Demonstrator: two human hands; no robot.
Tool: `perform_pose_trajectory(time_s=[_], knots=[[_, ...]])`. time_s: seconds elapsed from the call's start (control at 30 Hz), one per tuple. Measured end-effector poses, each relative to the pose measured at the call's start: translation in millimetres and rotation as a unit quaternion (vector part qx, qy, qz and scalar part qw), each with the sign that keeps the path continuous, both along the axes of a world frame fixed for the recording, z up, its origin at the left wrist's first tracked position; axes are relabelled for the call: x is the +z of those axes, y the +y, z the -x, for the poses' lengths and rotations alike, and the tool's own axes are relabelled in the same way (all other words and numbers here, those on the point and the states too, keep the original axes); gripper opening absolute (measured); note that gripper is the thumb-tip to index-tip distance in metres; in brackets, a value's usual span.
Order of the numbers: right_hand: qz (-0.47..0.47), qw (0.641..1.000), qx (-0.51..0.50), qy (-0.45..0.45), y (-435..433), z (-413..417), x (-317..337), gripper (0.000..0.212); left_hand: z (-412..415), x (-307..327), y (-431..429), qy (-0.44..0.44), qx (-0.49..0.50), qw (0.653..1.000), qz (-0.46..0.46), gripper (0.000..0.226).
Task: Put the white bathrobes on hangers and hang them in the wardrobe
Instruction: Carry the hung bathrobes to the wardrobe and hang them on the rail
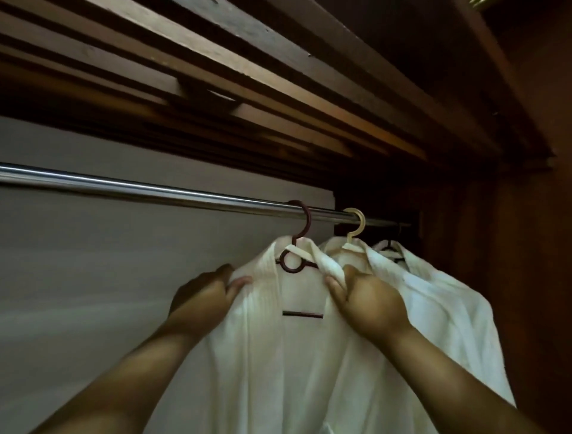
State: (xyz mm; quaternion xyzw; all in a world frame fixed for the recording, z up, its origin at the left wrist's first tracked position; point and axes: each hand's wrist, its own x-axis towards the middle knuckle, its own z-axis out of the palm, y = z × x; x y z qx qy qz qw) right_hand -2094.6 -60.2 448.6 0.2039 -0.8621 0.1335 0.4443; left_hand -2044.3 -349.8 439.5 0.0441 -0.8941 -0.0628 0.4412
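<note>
Already the nearest bathrobe hangs by its brown hanger on the rail beside two more bathrobes, my left hand and right hand each pinching its collar, so I judge only straightening remains.

"Overhead?"

"Dark brown wooden slats, laid lengthwise in stepped rows. Warm light along the lower edges; small nicks on one edge."

"Below them?"

"A polished round metal rail, running left to right, its far right end lost in shadow. Behind it stands a plain flat grey back panel."

"Right side?"

"A dark reddish-brown wooden side wall, upright and poorly lit. At the top right corner there is a small pale object, cut off by the edge. I cannot identify it."
</note>
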Motion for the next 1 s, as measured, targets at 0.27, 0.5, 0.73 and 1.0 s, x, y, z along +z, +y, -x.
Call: perform_pose_trajectory(time_s=[0.27, 0.5, 0.73, 1.0], knots=[[0.029, 0.993, -0.053, 0.103, -7, 11, -20, 0.051, -1, -3, 2, 0.048, -0.006, 0.999, 0.011, 0.055], [0.032, 0.996, -0.024, 0.078, -16, -3, -103, 0.094, -11, -49, 20, 0.139, 0.028, 0.989, -0.03, 0.06], [-0.034, 0.991, 0.054, -0.118, -9, -72, -339, 0.093, -74, -276, 56, 0.001, -0.07, 0.995, 0.066, 0.064], [-0.013, 0.939, 0.103, -0.327, 38, -171, -479, 0.079, -160, -480, 74, -0.295, -0.068, 0.951, -0.069, 0.091]])
